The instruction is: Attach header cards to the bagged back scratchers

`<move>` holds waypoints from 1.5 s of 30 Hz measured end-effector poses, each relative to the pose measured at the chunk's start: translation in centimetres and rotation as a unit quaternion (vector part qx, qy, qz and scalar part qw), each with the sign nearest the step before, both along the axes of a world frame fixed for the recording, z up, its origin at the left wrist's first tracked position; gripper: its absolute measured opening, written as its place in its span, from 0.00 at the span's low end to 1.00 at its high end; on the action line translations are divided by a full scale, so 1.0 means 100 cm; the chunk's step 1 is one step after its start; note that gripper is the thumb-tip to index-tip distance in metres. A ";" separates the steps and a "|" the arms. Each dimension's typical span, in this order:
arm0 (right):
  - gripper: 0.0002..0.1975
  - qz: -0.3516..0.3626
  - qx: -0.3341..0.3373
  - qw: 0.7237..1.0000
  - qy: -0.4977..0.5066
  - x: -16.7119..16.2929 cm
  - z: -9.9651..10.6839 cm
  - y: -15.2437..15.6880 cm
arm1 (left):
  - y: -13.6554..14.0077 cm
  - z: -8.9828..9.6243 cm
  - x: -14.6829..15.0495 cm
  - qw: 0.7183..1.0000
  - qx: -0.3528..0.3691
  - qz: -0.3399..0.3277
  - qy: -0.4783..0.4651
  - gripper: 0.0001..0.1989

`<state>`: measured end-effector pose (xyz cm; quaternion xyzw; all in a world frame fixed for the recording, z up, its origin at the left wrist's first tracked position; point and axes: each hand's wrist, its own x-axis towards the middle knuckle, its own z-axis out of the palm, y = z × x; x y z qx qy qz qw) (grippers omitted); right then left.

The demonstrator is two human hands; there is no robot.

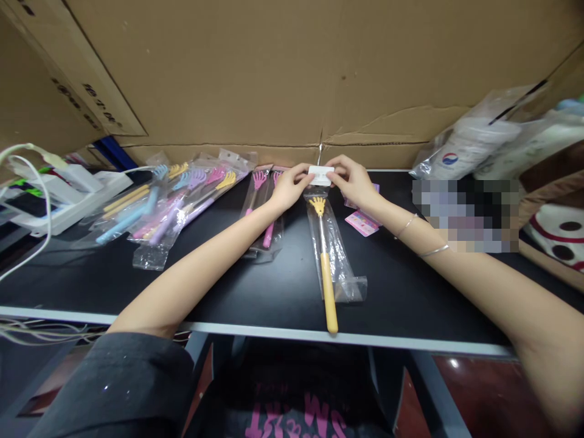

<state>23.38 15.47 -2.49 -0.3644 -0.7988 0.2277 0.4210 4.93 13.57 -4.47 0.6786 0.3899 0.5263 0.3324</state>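
Both of my hands pinch a small white card (321, 176) at the far side of the desk. My left hand (292, 187) grips its left edge, and my right hand (353, 181) its right edge. Just below the card lies a yellow back scratcher (329, 292), its hand-shaped head away from me and its handle end at the desk's front edge. A clear plastic sleeve (344, 261) lies under or around its upper part; which one I cannot tell. Pink printed cards (362, 222) lie beneath my right wrist. Left of my left hand are pink back scratchers (269, 234) in clear sleeves.
Several bagged back scratchers (196, 188) in mixed colours lie at the left. Behind them stands a white power strip (68, 198) with cables. A cardboard wall (274, 73) closes off the back. At the right are a bagged drink cup (474, 146) and a blurred-out patch.
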 end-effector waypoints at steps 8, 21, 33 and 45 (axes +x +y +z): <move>0.07 -0.001 0.013 1.000 -0.010 -0.001 -0.002 -0.002 | 0.002 -0.002 -0.002 1.000 -0.003 -0.011 0.004 0.08; 0.06 -0.002 -0.002 1.000 -0.028 -0.004 -0.016 -0.002 | 0.000 0.001 0.001 1.000 -0.014 -0.019 0.010 0.09; 0.16 -0.024 0.025 0.999 0.001 -0.002 -0.019 -0.009 | -0.002 -0.002 -0.002 0.999 -0.010 0.031 -0.005 0.10; 0.20 -0.007 0.044 0.998 -0.036 -0.005 -0.020 -0.012 | 0.000 -0.003 -0.002 0.999 -0.022 0.034 -0.004 0.12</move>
